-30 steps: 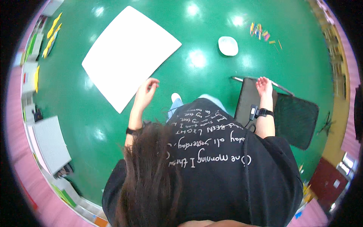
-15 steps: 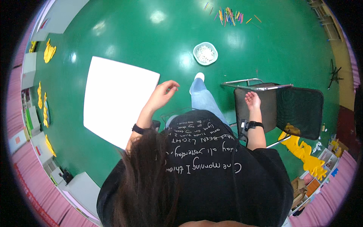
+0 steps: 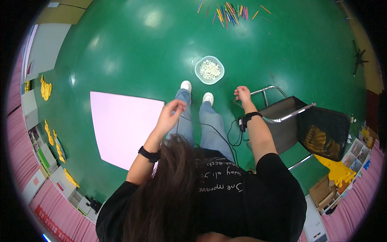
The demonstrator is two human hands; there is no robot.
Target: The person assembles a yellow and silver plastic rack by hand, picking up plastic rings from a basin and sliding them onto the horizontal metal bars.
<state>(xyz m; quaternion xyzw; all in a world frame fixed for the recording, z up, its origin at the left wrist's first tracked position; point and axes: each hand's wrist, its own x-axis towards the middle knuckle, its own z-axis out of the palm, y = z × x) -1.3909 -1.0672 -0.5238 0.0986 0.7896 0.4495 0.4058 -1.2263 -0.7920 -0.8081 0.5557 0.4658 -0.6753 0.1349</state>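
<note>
My left hand [image 3: 172,114] hangs over the floor beside the corner of a pale, square tabletop [image 3: 125,127]. Its fingers are loosely bent and it holds nothing. My right hand [image 3: 242,95] is near the chrome frame of a black chair [image 3: 280,127], with slightly curled fingers and nothing visible in them. Whether it touches the frame, I cannot tell. Ahead of my white shoes stands a light blue basin [image 3: 197,74] containing many white ring-like pieces [image 3: 210,70]. Farther off, several coloured pencils or thin sticks [image 3: 230,15] lie scattered on the green floor.
Black cables [image 3: 213,128] run across my legs towards my right wrist. Yellow cut-out shapes [image 3: 46,88] are along the left side, and another [image 3: 340,172] is behind the chair. Low shelves and pink curtains [image 3: 20,137] line the room's edges. A dark stand [image 3: 358,58] is at far right.
My view has shifted and both feet now show near the basin. My right hand has moved forward and left, from over the chair seat to its frame. Both hands remain empty.
</note>
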